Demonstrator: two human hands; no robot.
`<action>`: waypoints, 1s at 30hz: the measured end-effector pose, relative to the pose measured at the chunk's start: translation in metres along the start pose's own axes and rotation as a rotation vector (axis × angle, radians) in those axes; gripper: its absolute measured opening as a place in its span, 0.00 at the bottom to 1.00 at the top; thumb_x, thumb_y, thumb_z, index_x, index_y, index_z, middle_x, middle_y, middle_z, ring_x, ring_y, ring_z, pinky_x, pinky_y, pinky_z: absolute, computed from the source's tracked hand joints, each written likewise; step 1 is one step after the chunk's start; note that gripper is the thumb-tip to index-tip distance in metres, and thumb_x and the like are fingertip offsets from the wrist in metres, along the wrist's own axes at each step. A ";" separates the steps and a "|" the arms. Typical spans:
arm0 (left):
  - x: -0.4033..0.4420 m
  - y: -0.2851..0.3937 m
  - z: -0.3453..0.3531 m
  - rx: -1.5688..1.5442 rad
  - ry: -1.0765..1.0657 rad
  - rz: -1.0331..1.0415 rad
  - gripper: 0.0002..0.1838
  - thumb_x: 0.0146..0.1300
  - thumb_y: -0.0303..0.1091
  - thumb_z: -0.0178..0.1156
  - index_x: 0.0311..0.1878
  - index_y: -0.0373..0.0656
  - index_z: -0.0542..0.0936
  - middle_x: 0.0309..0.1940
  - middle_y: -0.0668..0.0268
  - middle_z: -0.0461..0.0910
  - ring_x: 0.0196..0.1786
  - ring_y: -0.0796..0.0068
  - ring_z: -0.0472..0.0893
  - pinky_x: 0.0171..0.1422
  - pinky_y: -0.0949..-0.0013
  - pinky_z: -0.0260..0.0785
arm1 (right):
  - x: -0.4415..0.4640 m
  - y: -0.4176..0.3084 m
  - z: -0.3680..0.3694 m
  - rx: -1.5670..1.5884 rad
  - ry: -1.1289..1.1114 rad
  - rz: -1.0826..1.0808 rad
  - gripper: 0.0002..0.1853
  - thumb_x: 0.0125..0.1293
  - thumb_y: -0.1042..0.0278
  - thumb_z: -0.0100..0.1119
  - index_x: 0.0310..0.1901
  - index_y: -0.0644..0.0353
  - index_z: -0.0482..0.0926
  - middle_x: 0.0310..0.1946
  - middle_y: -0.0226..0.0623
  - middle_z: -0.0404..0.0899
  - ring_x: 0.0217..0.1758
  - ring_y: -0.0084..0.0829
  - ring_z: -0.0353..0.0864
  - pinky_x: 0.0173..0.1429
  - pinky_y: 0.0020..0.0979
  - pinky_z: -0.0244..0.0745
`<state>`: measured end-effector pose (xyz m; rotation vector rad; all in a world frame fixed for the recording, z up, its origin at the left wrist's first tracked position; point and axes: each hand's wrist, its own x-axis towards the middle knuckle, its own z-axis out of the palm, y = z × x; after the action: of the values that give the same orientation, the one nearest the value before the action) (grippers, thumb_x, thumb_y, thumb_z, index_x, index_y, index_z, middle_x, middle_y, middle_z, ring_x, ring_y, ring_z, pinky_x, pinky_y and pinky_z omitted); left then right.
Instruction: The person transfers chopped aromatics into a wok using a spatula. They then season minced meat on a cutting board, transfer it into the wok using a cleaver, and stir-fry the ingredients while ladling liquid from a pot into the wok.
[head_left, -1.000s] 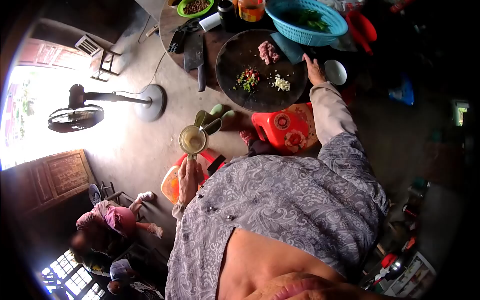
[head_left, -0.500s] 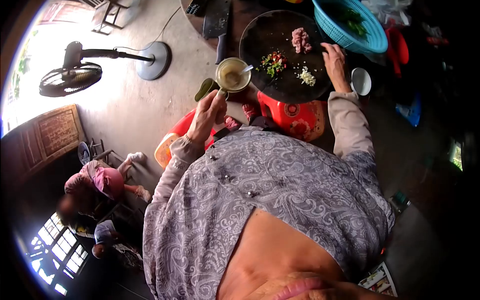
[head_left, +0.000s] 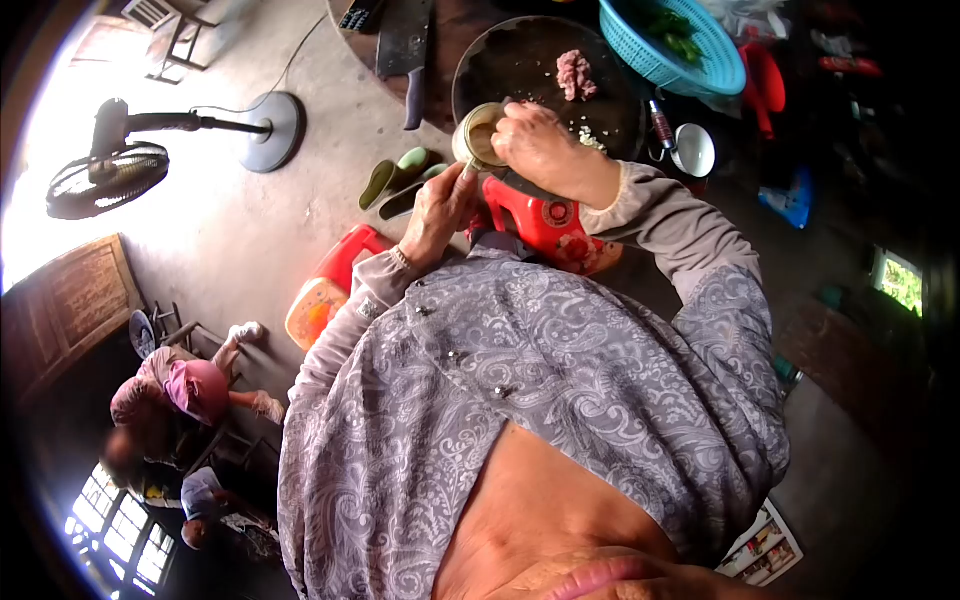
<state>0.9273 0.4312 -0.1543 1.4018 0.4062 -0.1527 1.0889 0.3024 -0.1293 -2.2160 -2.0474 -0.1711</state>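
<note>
My left hand [head_left: 437, 214] is closed around the handle of a glass mug [head_left: 464, 142], which tilts slightly and holds a pale brownish content. At the mug's rim, my right hand [head_left: 543, 148] has its fingers pinched where the spoon's handle stood out; the spoon itself is hidden behind them. Beyond both hands lies a dark round chopping board [head_left: 490, 62]. On it sit a lump of chopped raw meat [head_left: 575, 76] and some chopped garlic [head_left: 590, 138], partly covered by my right hand. The chopped red and green peppers are mostly hidden.
A cleaver [head_left: 403, 60] lies left of the board. At the right stand a blue basket [head_left: 722, 62] with green peppers, a white bowl [head_left: 693, 150] and a red ladle-like item [head_left: 765, 85]. Red stools [head_left: 555, 225], green boots [head_left: 378, 183] and a fan [head_left: 270, 130] are nearby. Two people sit behind left.
My right hand has left the board's right edge and come across to the mug, closing at the spoon. The mug stays in my left hand. The whole view has shifted a little.
</note>
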 end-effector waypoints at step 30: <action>0.062 -0.013 0.023 -0.142 -0.085 -0.004 0.17 0.73 0.45 0.46 0.33 0.42 0.69 0.21 0.74 0.65 0.21 0.86 0.64 0.24 0.80 0.56 | -0.006 0.074 -0.005 0.829 -0.172 0.595 0.04 0.59 0.72 0.63 0.34 0.63 0.81 0.20 0.31 0.78 0.20 0.16 0.77 0.27 0.20 0.75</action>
<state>0.9837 0.4148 -0.1865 1.2509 0.3430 -0.1824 1.1623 0.2895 -0.1260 -2.1454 -1.0791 0.7848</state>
